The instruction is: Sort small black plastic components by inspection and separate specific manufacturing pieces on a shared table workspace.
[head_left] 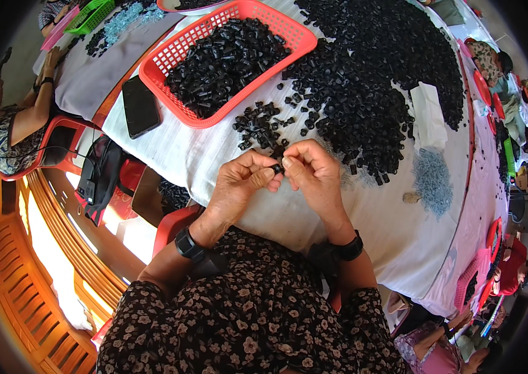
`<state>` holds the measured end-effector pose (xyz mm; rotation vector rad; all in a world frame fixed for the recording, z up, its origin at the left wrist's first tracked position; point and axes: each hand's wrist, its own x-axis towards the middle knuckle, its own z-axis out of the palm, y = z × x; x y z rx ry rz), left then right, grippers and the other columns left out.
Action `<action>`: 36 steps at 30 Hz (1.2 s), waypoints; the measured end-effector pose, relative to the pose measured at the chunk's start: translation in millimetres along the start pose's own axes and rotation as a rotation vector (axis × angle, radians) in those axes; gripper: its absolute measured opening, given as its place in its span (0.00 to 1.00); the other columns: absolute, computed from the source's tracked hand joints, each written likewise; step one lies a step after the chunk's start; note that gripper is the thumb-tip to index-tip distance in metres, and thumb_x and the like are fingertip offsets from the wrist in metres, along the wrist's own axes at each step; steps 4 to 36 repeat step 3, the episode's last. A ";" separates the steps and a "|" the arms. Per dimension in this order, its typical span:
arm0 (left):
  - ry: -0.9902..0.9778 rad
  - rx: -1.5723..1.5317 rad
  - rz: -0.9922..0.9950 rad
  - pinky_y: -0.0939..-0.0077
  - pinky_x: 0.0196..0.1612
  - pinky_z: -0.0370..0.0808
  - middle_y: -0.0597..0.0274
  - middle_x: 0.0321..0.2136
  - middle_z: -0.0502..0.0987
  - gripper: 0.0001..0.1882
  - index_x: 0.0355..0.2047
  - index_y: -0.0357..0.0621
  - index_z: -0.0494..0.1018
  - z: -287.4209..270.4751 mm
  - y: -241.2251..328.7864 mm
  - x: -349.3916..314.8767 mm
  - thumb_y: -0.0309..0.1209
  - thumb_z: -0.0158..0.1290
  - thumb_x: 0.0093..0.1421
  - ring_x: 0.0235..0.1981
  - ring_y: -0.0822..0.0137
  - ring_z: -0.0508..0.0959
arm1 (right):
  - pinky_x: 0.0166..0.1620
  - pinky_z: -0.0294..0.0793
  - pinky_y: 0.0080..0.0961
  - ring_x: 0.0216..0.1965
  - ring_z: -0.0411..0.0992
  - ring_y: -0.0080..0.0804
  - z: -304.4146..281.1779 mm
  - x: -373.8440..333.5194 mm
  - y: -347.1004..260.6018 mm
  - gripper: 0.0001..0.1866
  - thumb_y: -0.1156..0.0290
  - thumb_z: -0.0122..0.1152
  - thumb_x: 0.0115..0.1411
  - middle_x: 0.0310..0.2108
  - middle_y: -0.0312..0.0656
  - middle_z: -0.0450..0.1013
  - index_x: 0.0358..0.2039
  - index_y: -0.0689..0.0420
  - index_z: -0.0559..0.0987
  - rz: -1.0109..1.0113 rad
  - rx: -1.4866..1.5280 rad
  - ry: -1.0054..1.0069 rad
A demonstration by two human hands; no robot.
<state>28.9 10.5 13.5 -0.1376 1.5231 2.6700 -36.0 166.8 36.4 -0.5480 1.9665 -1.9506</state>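
Note:
Over the near part of the white-covered table (314,230), my left hand (246,181) pinches a small black plastic piece (277,168) between thumb and fingers. My right hand (309,169) meets it from the other side, its thumb and forefinger closed at the same piece; whether it holds a separate tiny part is hidden. Just beyond my fingers lies a small group of loose black parts (257,123). A large spread of black plastic parts (370,81) covers the table ahead and to the right. The red basket (198,118) behind my hands holds many black pieces.
A black phone (141,107) lies left of the basket. At right are a white folded paper or box (428,115) and a heap of thin pale-blue pieces (432,182). Other people sit at left and right. A wooden bench (27,280) stands at lower left.

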 end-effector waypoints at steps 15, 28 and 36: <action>-0.001 0.078 0.004 0.78 0.38 0.73 0.58 0.31 0.78 0.08 0.41 0.38 0.71 -1.7 -1.6 -0.9 0.25 0.49 0.61 0.30 0.70 0.76 | 0.24 0.66 0.09 0.21 0.67 0.13 1.8 0.0 6.0 0.02 0.76 0.55 0.59 0.22 0.31 0.70 0.33 0.59 0.72 -0.070 -0.041 -0.037; -0.001 0.078 0.004 0.78 0.38 0.73 0.58 0.31 0.78 0.08 0.41 0.38 0.71 -1.7 -1.6 -0.9 0.25 0.49 0.61 0.30 0.70 0.76 | 0.24 0.66 0.09 0.21 0.67 0.13 1.8 0.0 6.0 0.02 0.76 0.55 0.59 0.22 0.31 0.70 0.33 0.59 0.72 -0.070 -0.041 -0.037; -0.001 0.078 0.004 0.78 0.38 0.73 0.58 0.31 0.78 0.08 0.41 0.38 0.71 -1.7 -1.6 -0.9 0.25 0.49 0.61 0.30 0.70 0.76 | 0.24 0.66 0.09 0.21 0.67 0.13 1.8 0.0 6.0 0.02 0.76 0.55 0.59 0.22 0.31 0.70 0.33 0.59 0.72 -0.070 -0.041 -0.037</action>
